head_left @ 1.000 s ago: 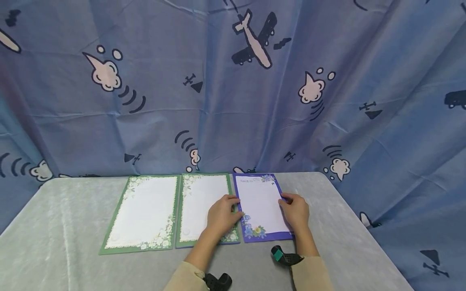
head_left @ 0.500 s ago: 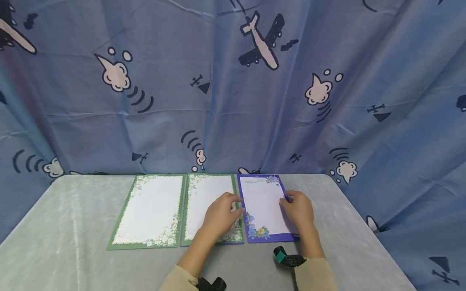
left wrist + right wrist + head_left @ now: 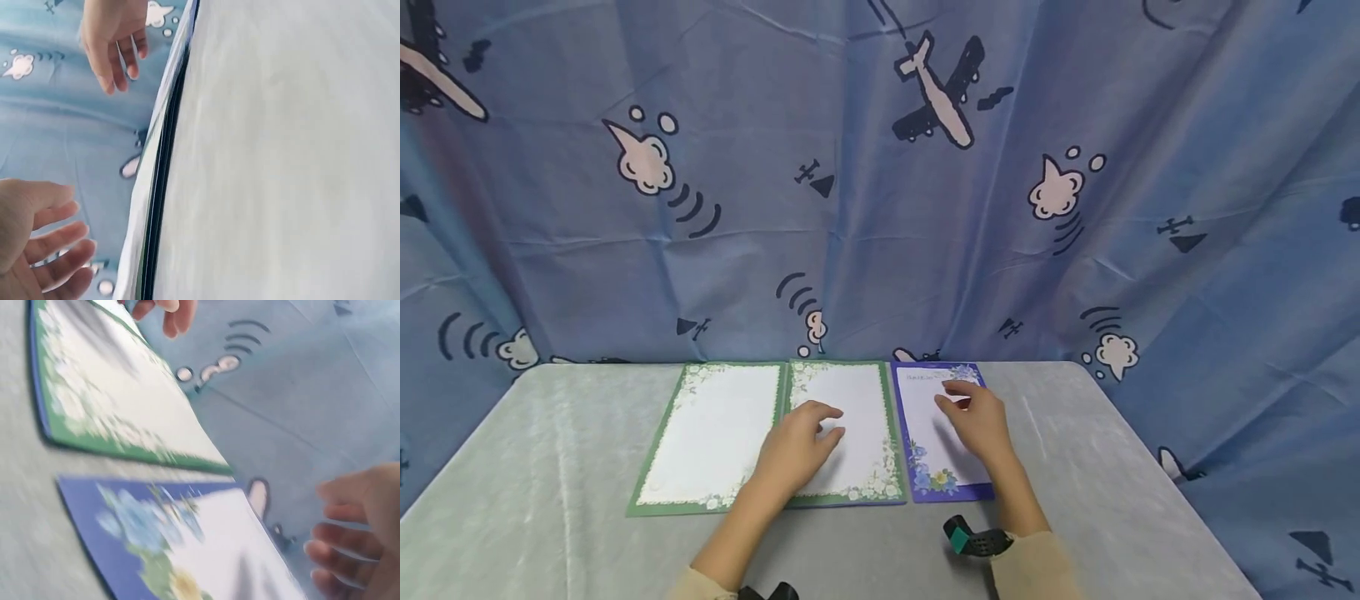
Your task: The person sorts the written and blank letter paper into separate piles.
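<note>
Three flat floral-bordered sheets lie side by side on the table. A green-bordered sheet [image 3: 718, 425] is at the left, another green-bordered sheet [image 3: 865, 417] in the middle, and a purple-bordered sheet [image 3: 925, 429] with blue flowers at the right. My left hand [image 3: 801, 446] hovers over the middle sheet's left part, fingers bent and holding nothing. Raised over the purple sheet, whose right side it partly covers, is my right hand [image 3: 977, 421]; a gap shows between its thumb and fingers. In the right wrist view the right hand [image 3: 362, 537] stands apart from the purple sheet [image 3: 94, 525].
The grey-white table [image 3: 587, 467] reaches back to a blue curtain [image 3: 880, 208] printed with planes and clouds. Black wrist devices [image 3: 977, 537] sit at both sleeves. Bluish edging shows under the middle sheet in the right wrist view.
Both hands have left the purple sheet's side edges. The left hand moved left over the middle sheet; the right hand lifted and moved left over the purple sheet. The view shifted slightly.
</note>
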{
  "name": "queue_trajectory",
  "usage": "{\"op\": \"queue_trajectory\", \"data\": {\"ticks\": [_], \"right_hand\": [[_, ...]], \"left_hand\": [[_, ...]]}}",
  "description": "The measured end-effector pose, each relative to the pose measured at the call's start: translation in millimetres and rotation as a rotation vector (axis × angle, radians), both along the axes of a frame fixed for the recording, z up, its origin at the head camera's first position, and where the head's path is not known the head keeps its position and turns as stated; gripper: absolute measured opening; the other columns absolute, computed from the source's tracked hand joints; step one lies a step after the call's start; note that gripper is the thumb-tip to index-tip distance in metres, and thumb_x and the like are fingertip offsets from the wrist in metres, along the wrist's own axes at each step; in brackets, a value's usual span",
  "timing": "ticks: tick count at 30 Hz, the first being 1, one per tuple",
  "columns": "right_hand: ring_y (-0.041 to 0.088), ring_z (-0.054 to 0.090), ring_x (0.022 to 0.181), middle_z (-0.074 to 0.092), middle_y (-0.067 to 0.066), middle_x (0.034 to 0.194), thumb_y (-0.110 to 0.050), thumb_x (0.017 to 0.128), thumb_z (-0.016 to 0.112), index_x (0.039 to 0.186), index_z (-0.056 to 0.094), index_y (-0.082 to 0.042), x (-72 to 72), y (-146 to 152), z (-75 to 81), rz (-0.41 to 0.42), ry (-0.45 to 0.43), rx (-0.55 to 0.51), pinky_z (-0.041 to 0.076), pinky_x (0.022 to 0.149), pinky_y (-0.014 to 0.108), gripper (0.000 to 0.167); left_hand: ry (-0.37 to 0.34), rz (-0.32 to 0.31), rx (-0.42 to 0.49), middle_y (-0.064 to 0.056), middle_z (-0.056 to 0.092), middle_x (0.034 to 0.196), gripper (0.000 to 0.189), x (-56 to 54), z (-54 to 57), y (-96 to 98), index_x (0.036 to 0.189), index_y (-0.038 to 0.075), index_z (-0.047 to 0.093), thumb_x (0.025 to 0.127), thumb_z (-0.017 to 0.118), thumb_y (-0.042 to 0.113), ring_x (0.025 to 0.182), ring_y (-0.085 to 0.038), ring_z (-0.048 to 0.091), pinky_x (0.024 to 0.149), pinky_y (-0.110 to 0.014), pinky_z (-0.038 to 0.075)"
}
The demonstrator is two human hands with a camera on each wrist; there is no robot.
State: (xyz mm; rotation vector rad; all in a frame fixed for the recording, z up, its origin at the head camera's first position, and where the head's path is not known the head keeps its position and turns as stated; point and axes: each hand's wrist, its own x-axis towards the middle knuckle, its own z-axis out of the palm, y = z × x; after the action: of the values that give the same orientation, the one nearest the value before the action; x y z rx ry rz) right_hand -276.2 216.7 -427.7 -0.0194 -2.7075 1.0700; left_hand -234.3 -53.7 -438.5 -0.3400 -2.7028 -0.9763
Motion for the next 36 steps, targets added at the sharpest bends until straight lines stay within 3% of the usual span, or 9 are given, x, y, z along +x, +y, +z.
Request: {"op": "queue_trajectory", "data": {"ticks": [7, 13, 21, 28, 36], "right_hand": [[0.03, 0.071, 0.101, 0.074, 0.014, 0.12, -0.022, 0.094, 0.071, 0.121, 0.073, -0.008, 3.8, -26.8, -6.3, 0.07, -0.004, -0.103, 0.057, 0.077, 0.034, 0.031], [0.027, 0.07, 0.096, 0.076, 0.012, 0.114, -0.018, 0.094, 0.071, 0.117, 0.075, -0.008, 6.6, -42.5, -13.0, 0.081, 0.007, -0.196, 0.052, 0.068, 0.027, 0.026], [0.022, 0.07, 0.087, 0.077, 0.012, 0.105, -0.015, 0.091, 0.073, 0.113, 0.076, -0.007, 6.4, -56.8, -26.4, 0.097, 0.026, -0.232, 0.046, 0.057, 0.023, 0.024], [0.022, 0.07, 0.088, 0.077, 0.01, 0.102, -0.012, 0.089, 0.073, 0.111, 0.076, -0.006, 7.5, -63.7, -42.9, 0.111, 0.095, -0.137, 0.048, 0.07, 0.024, 0.022], [0.023, 0.068, 0.095, 0.075, 0.01, 0.104, -0.014, 0.089, 0.073, 0.111, 0.076, -0.007, 8.9, -68.3, -51.7, 0.097, 0.102, -0.072, 0.054, 0.084, 0.039, 0.023]], "left_hand": [[-0.056, 0.107, 0.008, -0.006, 0.074, 0.11, 0.025, -0.6, -0.1, -36.0, 0.115, 0.012, 0.075, 0.092, 0.073, 0.022, 0.081, -0.017, 0.063, 0.066, -0.035, 0.051], [-0.1, 0.15, 0.082, -0.01, 0.072, 0.12, 0.029, -5.3, -5.6, -54.8, 0.121, 0.012, 0.073, 0.095, 0.07, 0.024, 0.094, -0.022, 0.069, 0.07, -0.037, 0.054], [-0.136, 0.166, 0.213, -0.009, 0.072, 0.097, 0.03, -13.1, -20.2, -61.6, 0.122, 0.012, 0.072, 0.094, 0.07, 0.022, 0.076, -0.015, 0.061, 0.062, -0.03, 0.046], [-0.139, 0.174, 0.234, -0.007, 0.073, 0.092, 0.029, -16.4, -30.2, -61.7, 0.12, 0.012, 0.073, 0.093, 0.072, 0.021, 0.072, -0.013, 0.059, 0.062, -0.03, 0.045], [-0.08, 0.161, 0.147, -0.007, 0.073, 0.097, 0.031, -17.7, -40.8, -61.2, 0.117, 0.012, 0.075, 0.087, 0.078, 0.022, 0.082, -0.016, 0.061, 0.07, -0.035, 0.049]]}}
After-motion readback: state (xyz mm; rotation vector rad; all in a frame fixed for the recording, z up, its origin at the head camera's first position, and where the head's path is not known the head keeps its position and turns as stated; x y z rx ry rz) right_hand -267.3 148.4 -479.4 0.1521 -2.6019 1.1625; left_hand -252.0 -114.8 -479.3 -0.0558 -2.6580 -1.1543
